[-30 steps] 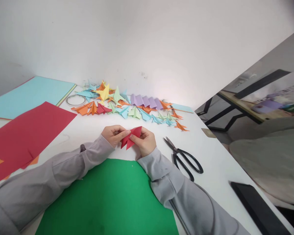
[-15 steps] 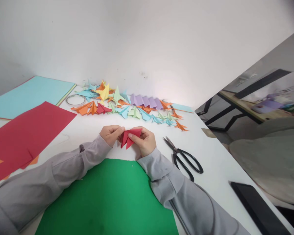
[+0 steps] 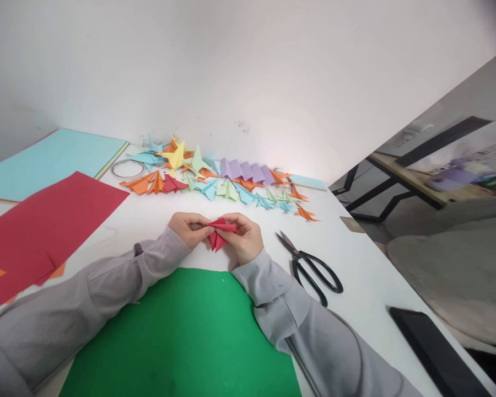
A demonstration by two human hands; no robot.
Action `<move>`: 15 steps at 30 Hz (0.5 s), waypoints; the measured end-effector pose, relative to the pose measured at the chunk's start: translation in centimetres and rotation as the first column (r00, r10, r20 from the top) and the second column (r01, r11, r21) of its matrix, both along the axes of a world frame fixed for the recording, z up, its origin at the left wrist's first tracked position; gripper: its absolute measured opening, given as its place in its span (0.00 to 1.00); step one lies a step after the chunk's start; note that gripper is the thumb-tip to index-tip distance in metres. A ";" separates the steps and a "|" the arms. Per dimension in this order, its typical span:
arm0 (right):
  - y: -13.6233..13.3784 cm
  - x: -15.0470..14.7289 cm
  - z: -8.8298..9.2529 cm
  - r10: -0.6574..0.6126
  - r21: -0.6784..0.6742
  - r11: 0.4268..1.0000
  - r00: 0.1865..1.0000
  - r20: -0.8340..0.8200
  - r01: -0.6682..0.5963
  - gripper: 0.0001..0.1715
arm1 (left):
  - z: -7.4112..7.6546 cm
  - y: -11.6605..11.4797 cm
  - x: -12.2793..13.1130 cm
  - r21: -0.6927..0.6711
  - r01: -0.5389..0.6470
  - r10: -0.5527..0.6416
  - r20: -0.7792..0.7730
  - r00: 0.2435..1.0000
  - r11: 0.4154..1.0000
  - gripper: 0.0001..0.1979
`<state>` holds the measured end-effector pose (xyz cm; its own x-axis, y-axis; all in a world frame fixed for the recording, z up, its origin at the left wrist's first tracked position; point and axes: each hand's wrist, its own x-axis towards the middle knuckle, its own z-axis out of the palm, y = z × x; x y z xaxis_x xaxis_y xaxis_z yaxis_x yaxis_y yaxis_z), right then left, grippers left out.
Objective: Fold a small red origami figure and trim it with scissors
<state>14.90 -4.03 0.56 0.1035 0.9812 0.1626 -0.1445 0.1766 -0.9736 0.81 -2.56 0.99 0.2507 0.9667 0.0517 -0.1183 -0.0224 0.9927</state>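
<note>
A small folded red paper piece [image 3: 217,234] is pinched between my two hands just above the white table. My left hand [image 3: 189,229] grips its left side with fingers closed. My right hand [image 3: 243,237] holds its right side, thumb and fingers pressed on a top flap that lies nearly flat. Both hands rest just beyond the far edge of a large green paper sheet [image 3: 182,336]. Grey sleeves cover both forearms.
Black scissors [image 3: 310,267] lie to the right of my right hand. A row of several coloured folded paper shapes [image 3: 215,179] and a tape ring [image 3: 127,168] sit farther back. Red sheet [image 3: 37,226] and light blue sheet [image 3: 49,160] lie left. A black flat object [image 3: 434,353] lies front right.
The raised red flap has been folded down and now lies nearly flat. My hands have drawn closer together on the piece.
</note>
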 end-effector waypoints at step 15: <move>-0.1 -0.1 0.1 -0.011 -0.001 1.000 0.997 0.072 0.011 0.14 | -0.3 0.9 -0.7 0.731 -0.012 0.260 -0.227 0.938 0.682 0.06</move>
